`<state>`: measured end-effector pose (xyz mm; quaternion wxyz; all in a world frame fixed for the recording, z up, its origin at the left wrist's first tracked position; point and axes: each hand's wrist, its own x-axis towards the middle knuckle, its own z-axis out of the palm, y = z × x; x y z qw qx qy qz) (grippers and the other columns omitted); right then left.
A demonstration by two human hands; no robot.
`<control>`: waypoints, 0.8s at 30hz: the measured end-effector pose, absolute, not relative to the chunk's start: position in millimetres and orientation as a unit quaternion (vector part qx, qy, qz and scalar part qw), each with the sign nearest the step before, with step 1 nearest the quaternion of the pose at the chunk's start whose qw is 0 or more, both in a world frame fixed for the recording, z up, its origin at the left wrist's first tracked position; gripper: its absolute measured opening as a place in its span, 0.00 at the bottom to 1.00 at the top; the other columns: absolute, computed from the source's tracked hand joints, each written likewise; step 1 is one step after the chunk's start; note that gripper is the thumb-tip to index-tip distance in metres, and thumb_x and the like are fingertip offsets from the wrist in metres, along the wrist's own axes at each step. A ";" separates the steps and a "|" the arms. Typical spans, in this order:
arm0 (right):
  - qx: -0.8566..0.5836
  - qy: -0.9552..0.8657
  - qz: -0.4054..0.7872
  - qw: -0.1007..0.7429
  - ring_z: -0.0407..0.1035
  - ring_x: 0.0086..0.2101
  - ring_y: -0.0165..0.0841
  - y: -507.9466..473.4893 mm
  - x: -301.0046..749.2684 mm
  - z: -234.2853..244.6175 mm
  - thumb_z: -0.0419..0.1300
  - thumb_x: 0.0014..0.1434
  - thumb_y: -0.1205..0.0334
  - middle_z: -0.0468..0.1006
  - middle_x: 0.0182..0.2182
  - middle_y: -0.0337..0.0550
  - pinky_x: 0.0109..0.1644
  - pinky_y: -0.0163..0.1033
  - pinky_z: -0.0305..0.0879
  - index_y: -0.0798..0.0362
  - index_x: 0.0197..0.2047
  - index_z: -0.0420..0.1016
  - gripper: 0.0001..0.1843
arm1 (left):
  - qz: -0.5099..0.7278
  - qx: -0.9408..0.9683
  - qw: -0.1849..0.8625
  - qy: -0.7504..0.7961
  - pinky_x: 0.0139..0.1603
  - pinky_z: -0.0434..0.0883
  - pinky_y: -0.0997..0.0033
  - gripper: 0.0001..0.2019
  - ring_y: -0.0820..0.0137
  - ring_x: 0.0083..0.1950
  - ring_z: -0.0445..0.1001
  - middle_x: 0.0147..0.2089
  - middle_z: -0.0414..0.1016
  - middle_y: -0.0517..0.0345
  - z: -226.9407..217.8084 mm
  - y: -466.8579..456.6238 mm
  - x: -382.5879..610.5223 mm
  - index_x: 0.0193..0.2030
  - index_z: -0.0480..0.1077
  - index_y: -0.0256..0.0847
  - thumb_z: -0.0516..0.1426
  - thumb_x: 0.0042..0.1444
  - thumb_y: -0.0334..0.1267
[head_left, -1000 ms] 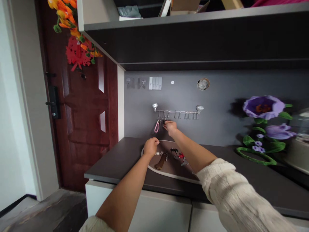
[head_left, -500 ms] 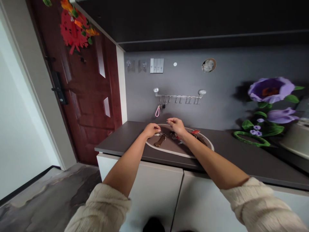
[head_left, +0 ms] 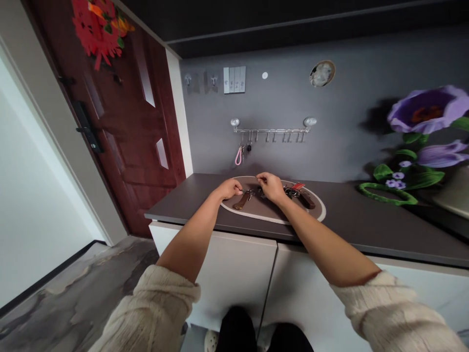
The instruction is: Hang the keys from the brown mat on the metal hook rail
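An oval brown mat (head_left: 264, 211) with a pale rim lies on the counter. Over its left part is my left hand (head_left: 230, 188), thumb and finger pinched on a bunch of keys (head_left: 250, 193) with a brown leather fob (head_left: 242, 201) resting on the mat. My right hand (head_left: 271, 187) hovers over the mat's middle, fingertips pressed together; whatever is in them is too small to make out. Dark items lie partly hidden beneath it. Right of that hand are more keys (head_left: 292, 192), a red item (head_left: 298, 186) and a dark brown key case (head_left: 307, 201).
A metal hook rail (head_left: 271, 131) is fixed to the grey wall, with a pink loop keyring (head_left: 238, 156) and a small black fob (head_left: 249, 147) hanging from it. Purple artificial flowers (head_left: 427, 110) stand at right. A dark red door (head_left: 135, 146) is at left, a dark cabinet (head_left: 293, 24) overhead.
The view has tipped downward, so wall and counter sit higher. My left hand stays at the brown-fob keys. My right hand remains pinched above the mat, its fingertips lower toward it.
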<state>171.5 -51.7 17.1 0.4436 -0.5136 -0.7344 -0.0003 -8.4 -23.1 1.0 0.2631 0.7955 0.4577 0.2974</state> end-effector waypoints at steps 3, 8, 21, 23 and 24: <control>-0.514 -0.742 -0.015 0.430 0.69 0.37 0.31 -52.4 171.5 15.8 0.51 0.52 0.69 0.76 0.35 0.45 0.44 0.37 0.62 0.54 0.36 0.74 0.12 | 0.292 0.792 0.255 0.472 0.29 0.59 0.76 0.06 0.78 0.23 0.60 0.20 0.64 0.65 1.8 -24.0 -8.5 0.28 0.70 0.33 0.57 0.41 0.32; -0.530 -0.735 -0.016 0.423 0.69 0.37 0.32 -53.3 171.4 15.9 0.51 0.52 0.70 0.76 0.35 0.46 0.44 0.37 0.61 0.55 0.36 0.74 0.12 | 0.294 0.794 0.238 0.477 0.28 0.58 0.76 0.05 0.78 0.23 0.59 0.20 0.64 0.66 4.7 -27.3 -8.5 0.27 0.70 0.33 0.57 0.42 0.33; -0.526 -0.740 -0.023 0.418 0.69 0.36 0.34 -54.5 170.6 16.0 0.51 0.51 0.70 0.76 0.35 0.46 0.44 0.38 0.61 0.55 0.35 0.74 0.12 | 0.433 0.750 0.186 0.465 0.33 0.62 0.75 0.04 0.76 0.28 0.65 0.26 0.70 0.60 12.4 -27.5 -6.7 0.28 0.70 0.34 0.58 0.42 0.30; -0.522 -0.741 -0.025 0.421 0.69 0.36 0.33 -54.8 170.4 16.4 0.51 0.51 0.70 0.76 0.35 0.46 0.44 0.38 0.62 0.54 0.35 0.74 0.12 | 0.453 0.734 0.190 0.469 0.33 0.62 0.75 0.04 0.76 0.28 0.65 0.27 0.71 0.59 14.4 -28.7 -5.9 0.28 0.71 0.34 0.58 0.42 0.29; -0.520 -0.742 -0.024 0.423 0.69 0.36 0.33 -54.9 170.2 16.5 0.51 0.51 0.70 0.76 0.35 0.45 0.44 0.38 0.62 0.54 0.35 0.74 0.12 | 0.462 0.727 0.192 0.470 0.33 0.62 0.75 0.04 0.76 0.28 0.65 0.27 0.71 0.59 15.3 -29.3 -5.6 0.29 0.71 0.34 0.58 0.42 0.29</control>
